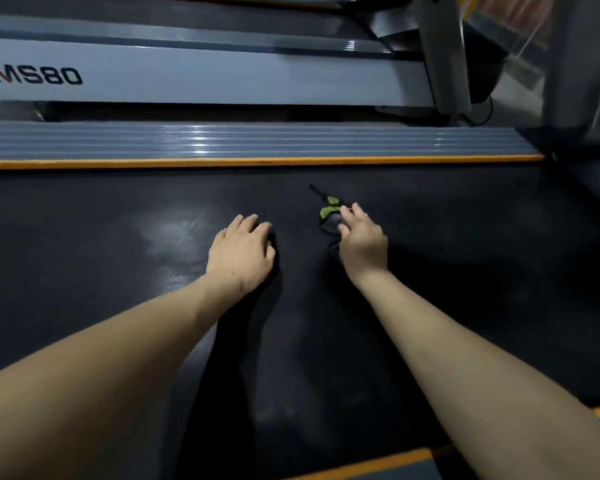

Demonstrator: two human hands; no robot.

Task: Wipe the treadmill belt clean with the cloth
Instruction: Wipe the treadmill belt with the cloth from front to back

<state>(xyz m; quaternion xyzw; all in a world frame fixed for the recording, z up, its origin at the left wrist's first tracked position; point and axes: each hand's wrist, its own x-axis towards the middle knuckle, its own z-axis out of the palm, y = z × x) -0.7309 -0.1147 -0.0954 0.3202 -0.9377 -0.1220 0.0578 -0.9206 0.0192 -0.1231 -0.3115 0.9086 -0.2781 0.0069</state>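
The black treadmill belt [118, 271] fills the middle of the view. A small dark cloth with green patches [329, 216] lies on it, right of centre. My right hand [362, 242] is on the cloth, its fingers curled over the near edge and gripping it. My left hand [241, 252] rests on the belt to the left of the cloth, with its fingers bent downward and holding nothing. Part of the cloth is hidden under my right hand.
A grey ribbed side rail [257, 140] with an orange edge strip [257, 162] borders the belt's far side. Beyond it stands another treadmill marked MS80 [33, 75]. A grey upright post [444, 53] rises at top right. Another orange strip [378, 462] runs along the near edge.
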